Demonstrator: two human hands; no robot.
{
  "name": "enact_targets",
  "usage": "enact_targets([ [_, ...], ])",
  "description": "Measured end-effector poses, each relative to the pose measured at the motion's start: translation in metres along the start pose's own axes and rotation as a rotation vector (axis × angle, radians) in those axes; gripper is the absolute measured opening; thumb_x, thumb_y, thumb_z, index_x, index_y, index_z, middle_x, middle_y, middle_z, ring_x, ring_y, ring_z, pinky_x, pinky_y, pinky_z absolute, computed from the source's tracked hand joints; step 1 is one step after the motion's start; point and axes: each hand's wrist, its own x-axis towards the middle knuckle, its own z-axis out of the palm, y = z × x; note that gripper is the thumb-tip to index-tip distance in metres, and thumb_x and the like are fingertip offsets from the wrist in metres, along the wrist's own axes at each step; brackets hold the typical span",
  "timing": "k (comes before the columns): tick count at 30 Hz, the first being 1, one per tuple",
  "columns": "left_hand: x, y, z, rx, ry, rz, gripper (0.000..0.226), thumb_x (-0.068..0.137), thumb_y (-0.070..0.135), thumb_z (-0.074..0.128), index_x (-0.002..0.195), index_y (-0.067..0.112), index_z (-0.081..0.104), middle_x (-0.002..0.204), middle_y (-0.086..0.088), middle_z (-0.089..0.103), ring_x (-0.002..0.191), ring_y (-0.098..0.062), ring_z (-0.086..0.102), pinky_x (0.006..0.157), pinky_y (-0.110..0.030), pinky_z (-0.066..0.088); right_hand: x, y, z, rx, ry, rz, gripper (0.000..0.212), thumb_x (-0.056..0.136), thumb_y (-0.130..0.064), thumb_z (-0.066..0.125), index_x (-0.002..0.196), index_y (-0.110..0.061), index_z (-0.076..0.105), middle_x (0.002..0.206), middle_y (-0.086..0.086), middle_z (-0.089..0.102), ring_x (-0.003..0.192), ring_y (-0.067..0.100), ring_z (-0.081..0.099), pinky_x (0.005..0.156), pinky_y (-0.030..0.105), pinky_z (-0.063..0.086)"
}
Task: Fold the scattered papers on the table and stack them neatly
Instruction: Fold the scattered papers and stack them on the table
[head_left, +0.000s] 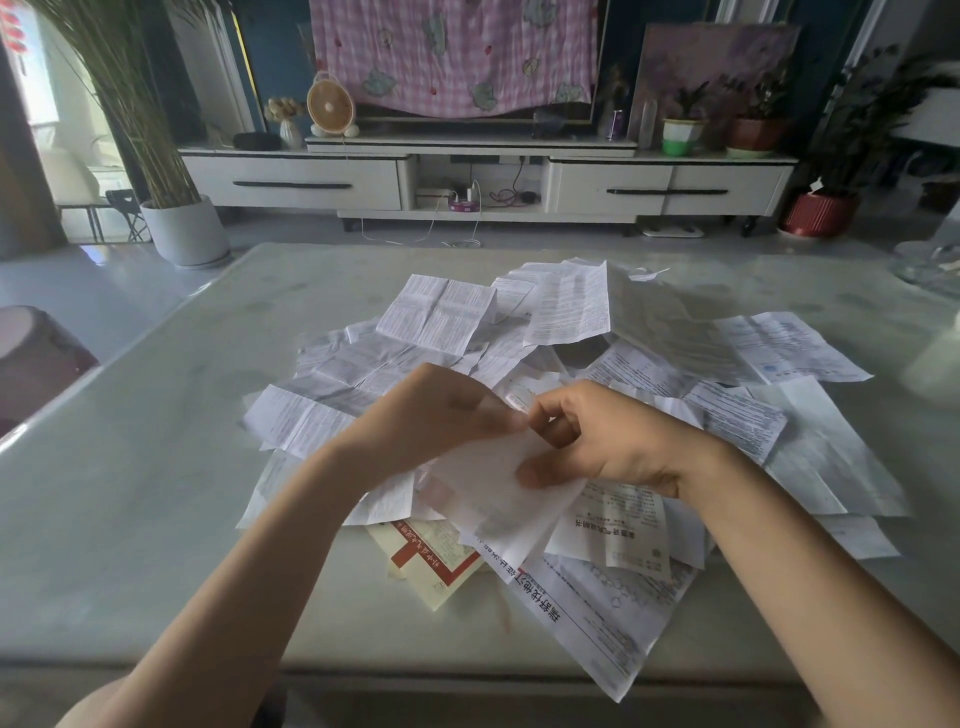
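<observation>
Sheet (498, 509) is held up just over a red leaflet (431, 556) on the near side of the grip. L hand (431, 415) pinches its top edge, R hand (613, 441) clamps it w/ thumb on its face. Beyond the grip, loose papers (441, 312) lie heaped on the table (156, 519).

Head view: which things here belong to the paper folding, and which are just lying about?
Job: sheet, pinched by left hand and right hand; paper pile; red leaflet; table.
Lying about: fan; pink cloth; TV stand; white pot; red pot.
</observation>
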Motion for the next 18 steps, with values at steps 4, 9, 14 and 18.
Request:
enact_targets([
  [4,0.002,0.001,0.001,0.062,0.210,0.046,0.022,0.082,0.024,0.069,0.080,0.003,0.072,0.073,-0.018,0.066,0.066,-0.015,0.051,0.069,-0.039,0.050,-0.002,-0.001,-0.005,0.095,0.014,-0.039,0.017,0.080,-0.003,0.069,0.096,0.002,0.065,0.091,0.018,0.070,0.077,0.020,0.066,0.071,0.027,0.055],
  [9,-0.001,0.002,-0.030,0.020,0.349,0.014,0.023,0.081,0.026,0.068,0.072,0.005,0.070,0.060,-0.004,0.054,0.051,-0.017,0.046,0.052,-0.026,0.042,-0.020,0.001,-0.029,0.067,-0.153,0.081,0.019,0.086,-0.005,0.060,0.100,0.006,0.067,0.088,0.019,0.072,0.074,0.023,0.071,0.069,0.027,0.058],
  [14,-0.006,0.016,-0.014,0.127,0.180,0.056,0.023,0.080,0.023,0.068,0.057,0.019,0.065,0.040,0.014,0.048,0.036,0.001,0.039,0.038,-0.012,0.034,-0.020,-0.008,-0.028,0.054,-0.045,-0.009,0.042,0.072,-0.036,0.063,0.108,-0.013,0.063,0.095,0.004,0.072,0.079,0.018,0.066,0.069,0.024,0.055],
  [18,-0.004,0.020,-0.001,0.093,0.196,0.136,0.018,0.078,0.034,0.070,0.066,0.021,0.069,0.050,0.013,0.053,0.045,0.000,0.043,0.047,-0.015,0.036,-0.007,-0.010,-0.004,-0.003,-0.057,-0.091,0.019,0.085,-0.016,0.064,0.098,-0.004,0.065,0.093,0.011,0.069,0.081,0.016,0.062,0.071,0.032,0.050],
])
